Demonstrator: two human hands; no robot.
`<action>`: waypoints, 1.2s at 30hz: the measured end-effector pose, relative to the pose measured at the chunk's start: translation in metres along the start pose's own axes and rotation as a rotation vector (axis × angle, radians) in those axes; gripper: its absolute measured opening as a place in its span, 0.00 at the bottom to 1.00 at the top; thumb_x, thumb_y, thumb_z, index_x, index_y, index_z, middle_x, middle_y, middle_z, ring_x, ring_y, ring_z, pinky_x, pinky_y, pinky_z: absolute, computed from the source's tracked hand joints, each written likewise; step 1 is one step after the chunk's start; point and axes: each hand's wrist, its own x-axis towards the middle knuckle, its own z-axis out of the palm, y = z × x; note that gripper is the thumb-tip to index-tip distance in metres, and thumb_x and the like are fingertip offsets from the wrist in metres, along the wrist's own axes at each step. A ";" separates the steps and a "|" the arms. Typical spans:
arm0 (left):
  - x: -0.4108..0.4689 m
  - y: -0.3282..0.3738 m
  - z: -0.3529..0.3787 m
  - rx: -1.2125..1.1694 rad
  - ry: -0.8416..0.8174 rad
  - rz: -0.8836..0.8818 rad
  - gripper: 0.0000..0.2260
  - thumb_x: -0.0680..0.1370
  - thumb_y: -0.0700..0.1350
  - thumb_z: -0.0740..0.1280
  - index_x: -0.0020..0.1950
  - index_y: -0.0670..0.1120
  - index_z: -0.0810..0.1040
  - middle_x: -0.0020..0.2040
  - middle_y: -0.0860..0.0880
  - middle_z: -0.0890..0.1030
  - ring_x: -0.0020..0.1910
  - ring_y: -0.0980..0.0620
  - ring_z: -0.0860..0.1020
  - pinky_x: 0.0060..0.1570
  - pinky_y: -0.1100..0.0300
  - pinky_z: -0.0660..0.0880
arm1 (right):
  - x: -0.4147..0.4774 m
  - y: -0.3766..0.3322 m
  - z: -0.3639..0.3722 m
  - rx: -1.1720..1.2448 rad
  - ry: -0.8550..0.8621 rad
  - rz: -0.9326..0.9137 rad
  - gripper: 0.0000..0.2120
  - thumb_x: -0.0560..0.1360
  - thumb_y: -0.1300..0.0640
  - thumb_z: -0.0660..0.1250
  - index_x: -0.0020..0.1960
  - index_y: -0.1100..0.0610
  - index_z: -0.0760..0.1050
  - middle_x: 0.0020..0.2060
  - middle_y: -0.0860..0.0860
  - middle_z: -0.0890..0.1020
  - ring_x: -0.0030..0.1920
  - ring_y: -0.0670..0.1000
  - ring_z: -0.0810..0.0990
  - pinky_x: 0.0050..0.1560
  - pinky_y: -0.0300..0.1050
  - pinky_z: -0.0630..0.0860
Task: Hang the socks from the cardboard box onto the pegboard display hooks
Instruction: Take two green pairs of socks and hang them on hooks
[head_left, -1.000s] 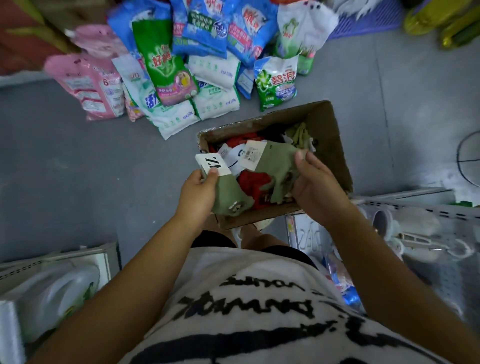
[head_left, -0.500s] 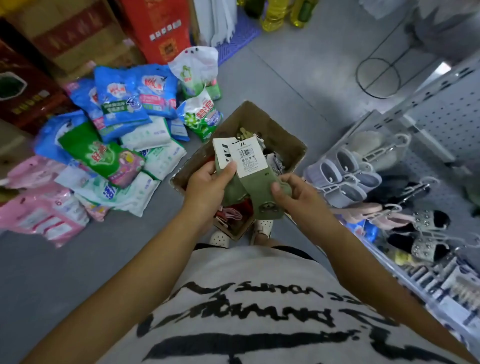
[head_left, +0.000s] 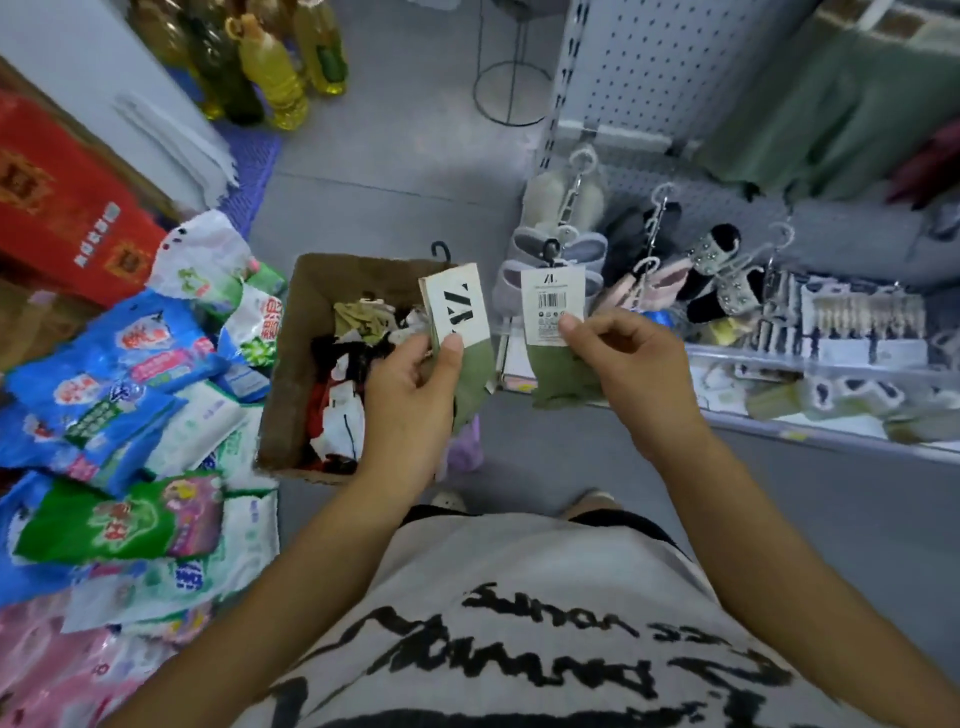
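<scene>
Checker: Socks in hand, two olive-green carded pairs. Which hand is holding which?

Clerk: The left hand (head_left: 410, 384) is pinching one olive-green pair (head_left: 470, 374) by its label card, thumb on the front, above the right edge of the cardboard box (head_left: 291, 364). The right hand (head_left: 628, 364) is pinching the other olive-green pair (head_left: 558, 374) at the foot of its barcode card. That pair is out past the box, in front of the slippers (head_left: 563, 244) hanging on the pegboard (head_left: 639, 62).

Checker: Socks hung?

Clerk: None that I am seeing. Both pairs are hanging clear of any display hook. The pegboard is showing slippers along its lower part, and part of it is running out of view.

Checker: Stock left in the box?

Clerk: Loose socks (head_left: 353, 364) in black, white, red and olive are lying heaped inside the box, which is sitting on the floor. I am judging the task as barely begun: these two pairs are waiting for hooks, and the heap is waiting after them.
</scene>
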 end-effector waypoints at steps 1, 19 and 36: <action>-0.003 0.004 0.013 0.007 -0.035 -0.010 0.07 0.84 0.45 0.65 0.55 0.50 0.83 0.48 0.59 0.87 0.48 0.58 0.84 0.46 0.64 0.80 | -0.005 0.000 -0.009 -0.024 0.031 -0.030 0.12 0.75 0.54 0.75 0.36 0.58 0.79 0.30 0.47 0.79 0.33 0.43 0.74 0.35 0.32 0.71; -0.152 -0.009 0.356 0.018 -0.673 -0.105 0.07 0.81 0.48 0.70 0.53 0.47 0.85 0.49 0.47 0.88 0.48 0.46 0.87 0.46 0.50 0.84 | -0.128 0.054 -0.358 -0.040 0.477 0.025 0.10 0.72 0.51 0.78 0.49 0.54 0.81 0.44 0.47 0.82 0.43 0.44 0.78 0.45 0.39 0.78; -0.193 0.147 0.609 -0.091 -0.795 0.298 0.05 0.80 0.46 0.71 0.53 0.55 0.86 0.52 0.50 0.88 0.52 0.49 0.86 0.55 0.46 0.83 | -0.099 -0.033 -0.613 0.276 0.700 -0.248 0.07 0.77 0.56 0.73 0.49 0.59 0.79 0.43 0.51 0.88 0.45 0.51 0.87 0.46 0.46 0.84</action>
